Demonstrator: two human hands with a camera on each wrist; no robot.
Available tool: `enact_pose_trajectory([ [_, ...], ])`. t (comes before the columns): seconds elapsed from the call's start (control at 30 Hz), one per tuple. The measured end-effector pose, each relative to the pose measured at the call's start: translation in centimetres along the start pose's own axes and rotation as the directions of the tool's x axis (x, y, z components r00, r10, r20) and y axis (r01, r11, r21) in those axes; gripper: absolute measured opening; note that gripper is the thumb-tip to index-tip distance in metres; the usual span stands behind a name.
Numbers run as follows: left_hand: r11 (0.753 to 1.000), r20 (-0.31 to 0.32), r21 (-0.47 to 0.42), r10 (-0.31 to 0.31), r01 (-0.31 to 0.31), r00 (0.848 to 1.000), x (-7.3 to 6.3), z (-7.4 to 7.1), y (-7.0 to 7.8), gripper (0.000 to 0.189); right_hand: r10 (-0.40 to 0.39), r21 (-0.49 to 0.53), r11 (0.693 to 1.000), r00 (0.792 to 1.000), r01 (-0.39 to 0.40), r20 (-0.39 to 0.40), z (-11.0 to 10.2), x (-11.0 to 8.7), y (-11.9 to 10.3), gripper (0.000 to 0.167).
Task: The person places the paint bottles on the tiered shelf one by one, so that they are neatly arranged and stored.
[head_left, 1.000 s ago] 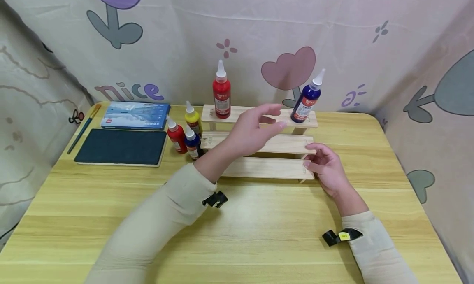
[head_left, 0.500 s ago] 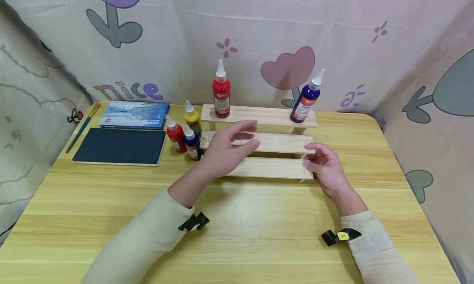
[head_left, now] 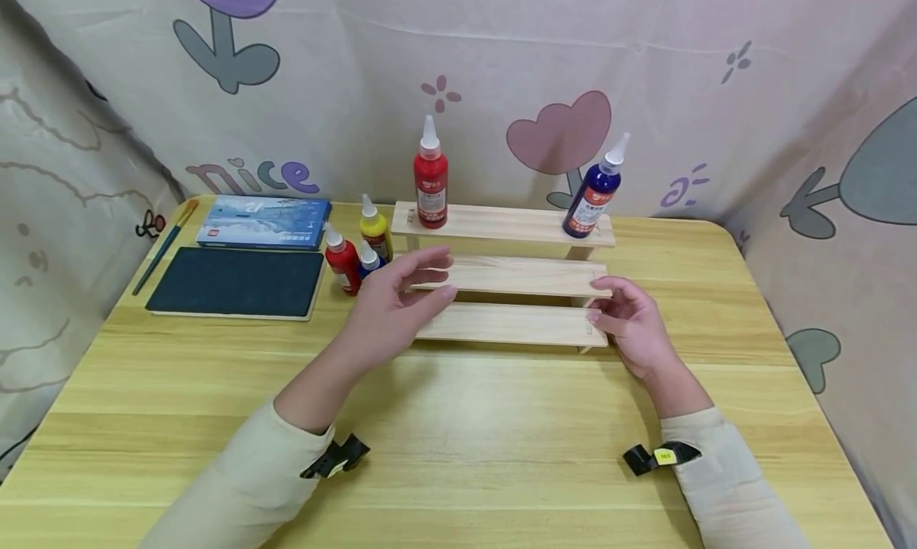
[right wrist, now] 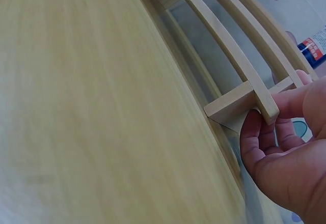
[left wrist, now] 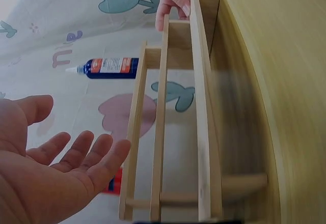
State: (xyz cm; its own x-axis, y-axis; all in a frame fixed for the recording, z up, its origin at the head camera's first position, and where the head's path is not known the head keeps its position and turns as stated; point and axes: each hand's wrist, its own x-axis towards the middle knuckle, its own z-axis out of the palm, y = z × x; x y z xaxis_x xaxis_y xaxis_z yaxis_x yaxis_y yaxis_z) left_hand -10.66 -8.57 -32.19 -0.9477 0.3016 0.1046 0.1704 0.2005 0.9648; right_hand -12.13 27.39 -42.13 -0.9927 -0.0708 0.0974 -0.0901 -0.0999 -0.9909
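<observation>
Far left of the three-tier wooden rack (head_left: 516, 275), a paintbrush (head_left: 165, 247) lies on the worktop (head_left: 487, 438), bristles away from the person. Between brush and rack, a dark-covered book (head_left: 235, 282) lies flat with a blue box (head_left: 263, 223) directly behind it, presumably aligned for tidy storage. Just left of the rack stand a red bottle (head_left: 344, 264), a blue bottle (head_left: 369, 259) and a yellow bottle (head_left: 376, 235), grouped closely, probably to stay within reach of the left hand (head_left: 390, 314). That hand is before the rack's left end, fingers spread, thumb well apart, holding nothing; contact with the rack cannot be confirmed. It hides most of the blue bottle and the left ends of both lower tiers. On the rack's top tier, a tall red bottle (head_left: 431, 187) stands towards the left and a tall blue bottle (head_left: 593, 199) at the right end, apparently spaced to share the tier. The tall blue bottle's lean is likely lens distortion; the left wrist view shows it square to the board. The right hand (head_left: 637, 326) grips the rack's right end at the lower tiers, presumably to steady the frame; exact finger contact on the middle tier is unclear. Label text is illegible.
</observation>
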Motion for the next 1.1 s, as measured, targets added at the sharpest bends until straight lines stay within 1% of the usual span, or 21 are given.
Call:
enact_pose_trajectory([
  [0.23, 0.999, -0.063, 0.031, -0.011, 0.013, 0.998, -1.2, -2.2, -0.7, 0.047, 0.004, -0.014, 1.000, 1.000, -0.004, 0.003, -0.1, -0.1, -0.1, 0.052],
  [0.4, 0.997, -0.115, 0.067, -0.021, 0.029, 0.993, -1.8, -3.6, -1.0, 0.047, -0.008, -0.006, 1.000, 1.000, 0.008, 0.000, -0.1, -0.1, -0.1, 0.052],
  [0.53, 0.993, -0.158, 0.113, -0.008, 0.026, 0.987, -2.3, -4.6, -1.7, 0.046, -0.013, 0.005, 1.000, 1.000, 0.013, -0.003, -0.1, -0.2, 0.0, 0.052],
  [0.63, 0.992, -0.179, 0.120, -0.003, 0.025, 0.984, -2.7, -5.4, -2.4, 0.046, -0.009, 0.007, 1.000, 1.000, 0.009, 0.000, -0.1, -0.1, 0.1, 0.051],
  [0.73, 0.993, -0.193, 0.116, -0.014, 0.037, 0.981, -3.0, -6.0, -3.0, 0.046, -0.007, 0.000, 1.000, 1.000, 0.007, 0.001, -0.1, -0.1, 0.1, 0.051],
  [0.83, 0.991, -0.198, 0.126, -0.027, 0.052, 0.980, -2.9, -6.3, -3.3, 0.045, -0.007, -0.009, 1.000, 1.000, 0.007, -0.001, -0.1, -0.1, 0.0, 0.051],
  [0.9, 0.987, -0.199, 0.148, -0.036, 0.066, 0.979, -2.7, -6.4, -3.5, 0.044, -0.007, -0.012, 1.000, 1.000, 0.007, -0.002, -0.2, -0.1, 0.0, 0.051],
  [1.1, 0.964, -0.210, 0.239, -0.062, 0.113, 0.976, -1.7, -6.9, -3.9, 0.045, -0.003, -0.012, 1.000, 1.000, 0.003, 0.003, 0.0, -0.1, 0.0, 0.051],
])
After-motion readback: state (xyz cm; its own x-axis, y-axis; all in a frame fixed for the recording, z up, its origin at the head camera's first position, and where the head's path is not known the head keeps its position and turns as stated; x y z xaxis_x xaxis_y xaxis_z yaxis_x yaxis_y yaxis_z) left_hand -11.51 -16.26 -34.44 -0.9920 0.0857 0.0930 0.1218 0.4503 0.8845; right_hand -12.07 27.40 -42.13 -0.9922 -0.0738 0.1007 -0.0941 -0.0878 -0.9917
